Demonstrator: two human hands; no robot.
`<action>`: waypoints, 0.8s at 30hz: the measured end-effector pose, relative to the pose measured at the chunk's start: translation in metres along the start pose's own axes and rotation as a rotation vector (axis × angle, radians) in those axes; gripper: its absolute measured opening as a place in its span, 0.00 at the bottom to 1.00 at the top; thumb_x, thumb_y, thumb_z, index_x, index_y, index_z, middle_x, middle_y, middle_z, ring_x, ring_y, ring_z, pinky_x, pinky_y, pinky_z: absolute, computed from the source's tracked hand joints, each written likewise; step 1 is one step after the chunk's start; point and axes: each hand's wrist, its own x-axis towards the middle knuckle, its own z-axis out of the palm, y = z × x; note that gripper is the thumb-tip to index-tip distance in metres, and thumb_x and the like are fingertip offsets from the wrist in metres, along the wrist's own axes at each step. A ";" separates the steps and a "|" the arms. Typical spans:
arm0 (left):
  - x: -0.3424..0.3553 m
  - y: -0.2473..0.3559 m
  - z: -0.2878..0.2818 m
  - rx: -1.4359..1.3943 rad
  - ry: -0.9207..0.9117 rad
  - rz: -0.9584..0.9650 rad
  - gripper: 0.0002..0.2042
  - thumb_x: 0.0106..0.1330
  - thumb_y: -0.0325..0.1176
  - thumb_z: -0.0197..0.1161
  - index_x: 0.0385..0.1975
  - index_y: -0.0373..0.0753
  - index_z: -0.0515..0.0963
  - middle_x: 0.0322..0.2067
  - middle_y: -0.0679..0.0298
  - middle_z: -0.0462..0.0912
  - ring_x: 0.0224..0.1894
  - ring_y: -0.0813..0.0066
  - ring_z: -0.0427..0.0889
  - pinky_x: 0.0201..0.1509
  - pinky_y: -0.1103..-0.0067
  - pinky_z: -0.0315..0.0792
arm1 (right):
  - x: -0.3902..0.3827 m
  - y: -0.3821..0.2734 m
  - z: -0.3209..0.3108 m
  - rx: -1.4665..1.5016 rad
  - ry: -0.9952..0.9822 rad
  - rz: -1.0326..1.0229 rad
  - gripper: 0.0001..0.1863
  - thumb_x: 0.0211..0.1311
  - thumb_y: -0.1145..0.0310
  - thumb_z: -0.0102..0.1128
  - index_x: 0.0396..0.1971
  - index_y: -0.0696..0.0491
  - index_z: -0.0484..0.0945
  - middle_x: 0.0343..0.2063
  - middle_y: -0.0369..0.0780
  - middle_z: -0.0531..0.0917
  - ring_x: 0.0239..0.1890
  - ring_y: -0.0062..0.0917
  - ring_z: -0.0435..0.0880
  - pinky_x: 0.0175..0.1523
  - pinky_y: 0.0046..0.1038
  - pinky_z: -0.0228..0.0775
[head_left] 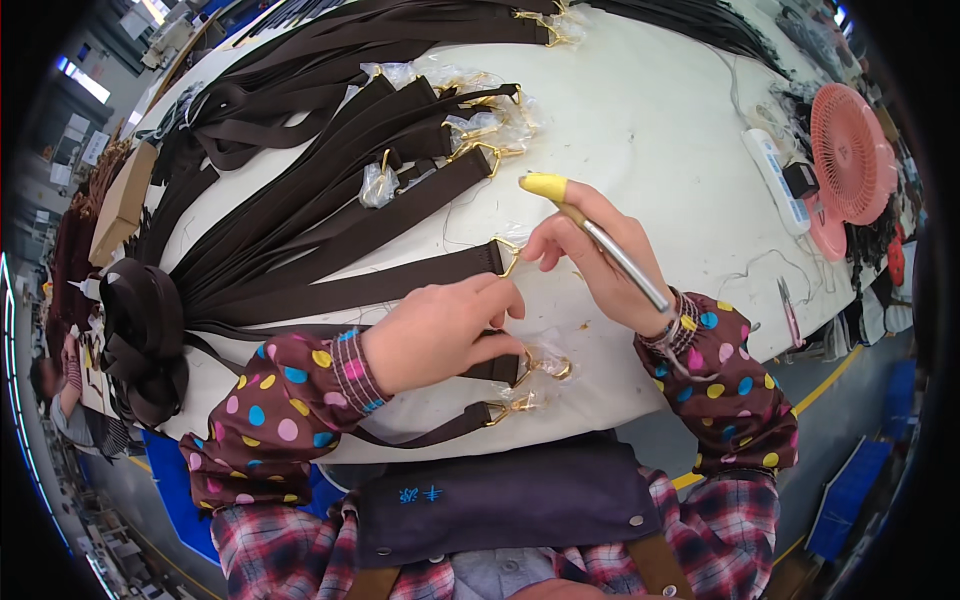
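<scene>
My left hand [445,330] is closed on the end of a dark brown strap [485,368], beside a gold clasp in clear plastic [550,368]. My right hand [595,250], yellow tape on one fingertip, grips a slim metal pen-like tool [630,265]; its lower fingers are beside a gold ring [508,255] on another strap [350,285]. Many more straps [310,180] fan across the white table [660,140] from a looped bundle [145,340] at left, several with plastic-wrapped gold hardware.
A pink fan [850,150], white power strip [775,180] and small scissors [785,310] lie at right. A cardboard box [120,205] sits at left, near another person [65,400]. Dark straps [720,30] lie along the far edge. Blue containers [850,490] stand on the floor.
</scene>
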 end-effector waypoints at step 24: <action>0.012 -0.055 -0.008 -0.492 0.115 -0.374 0.06 0.64 0.30 0.63 0.32 0.36 0.73 0.21 0.67 0.76 0.19 0.84 0.72 0.22 0.82 0.65 | 0.008 0.051 0.026 -0.043 -0.005 0.030 0.11 0.61 0.70 0.61 0.34 0.56 0.66 0.24 0.39 0.81 0.26 0.20 0.81 0.29 0.22 0.68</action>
